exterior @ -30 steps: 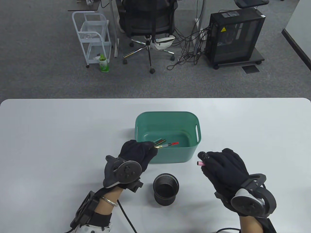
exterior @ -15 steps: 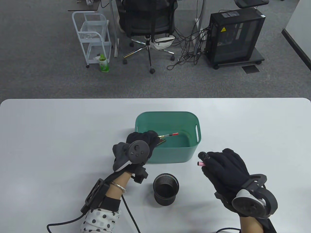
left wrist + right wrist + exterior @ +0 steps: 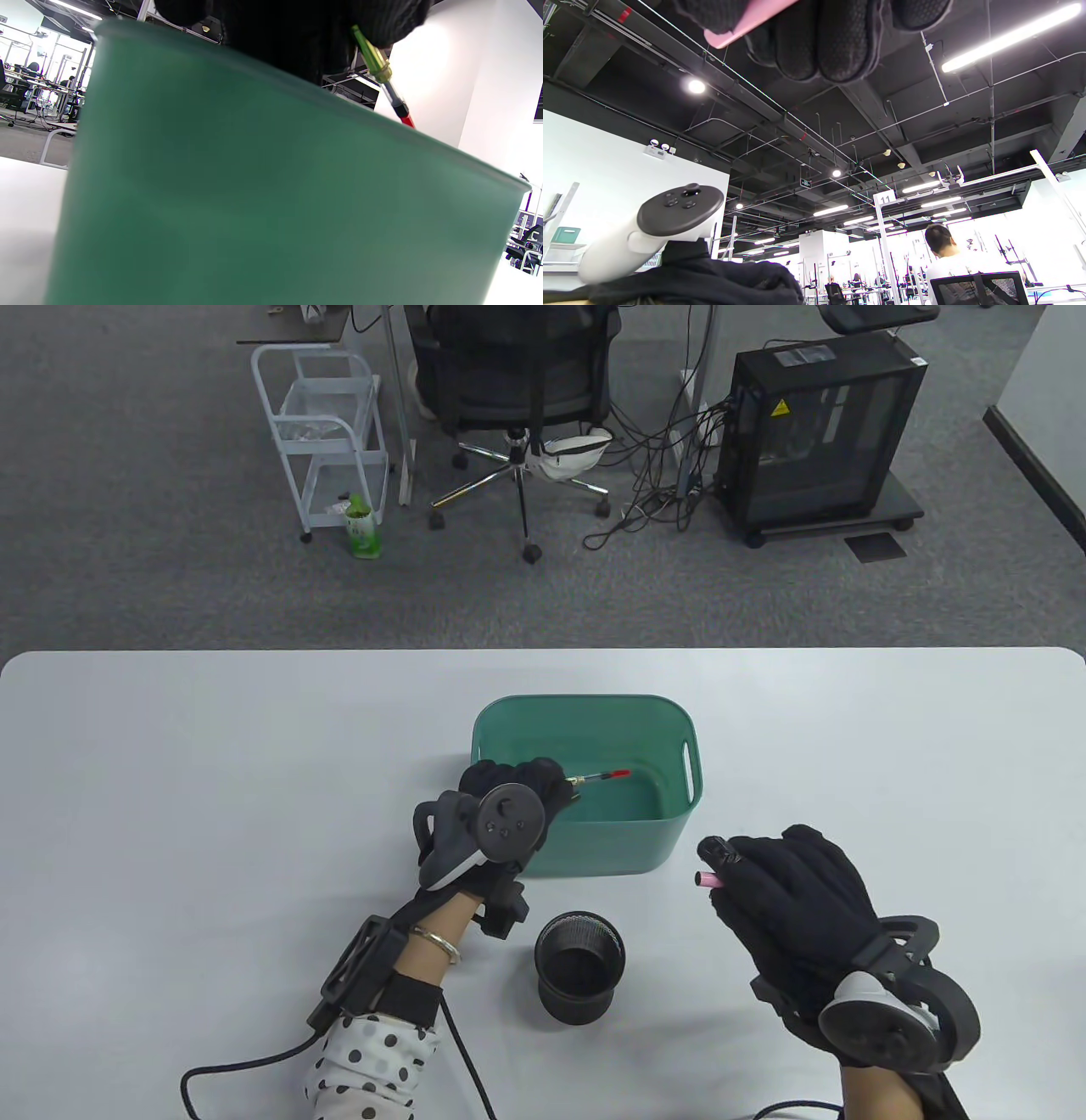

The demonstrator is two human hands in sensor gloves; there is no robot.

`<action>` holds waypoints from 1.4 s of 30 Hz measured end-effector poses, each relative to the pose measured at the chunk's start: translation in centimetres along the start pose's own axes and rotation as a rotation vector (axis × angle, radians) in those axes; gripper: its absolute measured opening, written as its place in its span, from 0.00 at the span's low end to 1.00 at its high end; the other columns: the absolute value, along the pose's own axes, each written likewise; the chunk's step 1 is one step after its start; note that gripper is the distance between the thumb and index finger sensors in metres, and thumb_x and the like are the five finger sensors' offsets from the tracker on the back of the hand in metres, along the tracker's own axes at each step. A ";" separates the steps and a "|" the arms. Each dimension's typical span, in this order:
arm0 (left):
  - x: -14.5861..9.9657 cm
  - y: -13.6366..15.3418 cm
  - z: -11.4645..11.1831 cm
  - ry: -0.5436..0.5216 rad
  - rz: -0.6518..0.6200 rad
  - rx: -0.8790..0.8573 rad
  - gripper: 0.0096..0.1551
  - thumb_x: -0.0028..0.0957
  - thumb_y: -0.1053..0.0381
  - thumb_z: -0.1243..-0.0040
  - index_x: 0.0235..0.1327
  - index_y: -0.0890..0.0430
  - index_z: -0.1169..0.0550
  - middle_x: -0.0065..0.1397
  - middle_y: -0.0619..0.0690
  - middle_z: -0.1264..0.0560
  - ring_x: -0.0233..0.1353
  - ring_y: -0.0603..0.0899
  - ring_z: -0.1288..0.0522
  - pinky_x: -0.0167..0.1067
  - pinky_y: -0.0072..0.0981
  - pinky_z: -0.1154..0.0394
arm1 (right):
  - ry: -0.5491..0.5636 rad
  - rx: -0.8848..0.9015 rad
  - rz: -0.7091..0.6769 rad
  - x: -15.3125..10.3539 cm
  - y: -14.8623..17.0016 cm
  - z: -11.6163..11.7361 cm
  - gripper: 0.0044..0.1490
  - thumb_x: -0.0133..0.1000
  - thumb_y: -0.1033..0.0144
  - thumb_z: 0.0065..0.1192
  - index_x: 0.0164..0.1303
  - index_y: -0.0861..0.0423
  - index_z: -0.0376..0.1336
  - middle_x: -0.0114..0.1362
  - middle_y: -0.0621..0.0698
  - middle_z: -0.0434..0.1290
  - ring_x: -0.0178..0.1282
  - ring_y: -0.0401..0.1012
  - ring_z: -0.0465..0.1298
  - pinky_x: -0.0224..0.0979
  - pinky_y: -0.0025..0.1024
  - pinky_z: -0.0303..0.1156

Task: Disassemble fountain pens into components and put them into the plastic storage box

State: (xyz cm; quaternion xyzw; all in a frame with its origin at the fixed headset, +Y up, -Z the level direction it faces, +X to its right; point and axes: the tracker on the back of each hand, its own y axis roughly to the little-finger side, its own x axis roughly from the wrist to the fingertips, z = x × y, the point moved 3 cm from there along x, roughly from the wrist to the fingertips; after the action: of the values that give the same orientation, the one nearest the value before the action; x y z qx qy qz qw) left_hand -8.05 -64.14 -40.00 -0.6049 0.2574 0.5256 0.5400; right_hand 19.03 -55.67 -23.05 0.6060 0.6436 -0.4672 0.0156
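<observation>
The storage box (image 3: 585, 831) is smooth green plastic with a soft satin sheen. Both gloves, on the left hand (image 3: 509, 793) and the right hand (image 3: 785, 882), are black knitted cloth, matt and finely ribbed. The pen part (image 3: 384, 76) has clear green and red plastic and a shiny brass-coloured metal ring. The pen holder (image 3: 579, 967) is black wire mesh. The worktop (image 3: 212, 780) is smooth, pale and matt.

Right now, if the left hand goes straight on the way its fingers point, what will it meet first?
Probably the far-right wall of the green box. The left hand holds the pen part over the box, pointing right; depth is unclear, so it may pass above the rim.
</observation>
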 end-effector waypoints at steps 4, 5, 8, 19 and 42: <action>0.0 -0.1 -0.3 0.009 -0.011 -0.008 0.28 0.72 0.39 0.53 0.75 0.53 0.24 0.78 0.53 0.21 0.78 0.60 0.26 0.84 0.62 0.44 | -0.001 0.004 -0.004 0.0 -0.1 0.0 0.28 0.63 0.47 0.53 0.73 0.42 0.68 0.70 0.43 0.74 0.67 0.39 0.75 0.82 0.49 0.62; 0.0 -0.1 -0.3 0.014 -0.012 -0.005 0.29 0.72 0.39 0.54 0.77 0.53 0.25 0.81 0.53 0.23 0.80 0.61 0.28 0.84 0.62 0.46 | -0.001 0.003 -0.006 0.0 -0.1 0.1 0.28 0.63 0.47 0.53 0.73 0.42 0.68 0.70 0.43 0.74 0.67 0.39 0.75 0.82 0.49 0.62; -0.1 -0.2 -0.3 0.020 -0.023 0.005 0.33 0.72 0.39 0.56 0.84 0.53 0.29 0.89 0.54 0.30 0.87 0.62 0.35 0.86 0.61 0.50 | -0.001 0.003 -0.008 0.0 -0.2 0.0 0.29 0.63 0.47 0.53 0.73 0.42 0.68 0.70 0.43 0.74 0.67 0.39 0.75 0.82 0.49 0.62; -1.8 0.0 -0.2 0.094 -0.070 0.041 0.41 0.72 0.37 0.62 0.96 0.53 0.43 0.97 0.55 0.46 0.93 0.64 0.51 0.87 0.60 0.60 | -0.005 0.000 -0.007 0.0 -0.2 0.1 0.28 0.63 0.47 0.53 0.73 0.42 0.68 0.70 0.43 0.74 0.67 0.39 0.75 0.82 0.49 0.62; -11.0 1.1 -0.5 0.104 -0.132 0.149 0.42 0.72 0.38 0.67 0.97 0.55 0.48 0.98 0.57 0.50 0.93 0.65 0.54 0.86 0.59 0.60 | -0.040 -0.003 -0.021 0.2 -0.8 0.9 0.29 0.63 0.47 0.53 0.73 0.42 0.68 0.69 0.43 0.74 0.67 0.39 0.75 0.82 0.49 0.62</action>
State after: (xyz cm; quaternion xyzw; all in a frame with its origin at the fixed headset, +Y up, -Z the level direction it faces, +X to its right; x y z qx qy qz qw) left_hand -12.30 -67.75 -30.45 -0.6049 0.2831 0.4364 0.6029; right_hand 17.83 -55.90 -23.18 0.5895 0.6503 -0.4786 0.0244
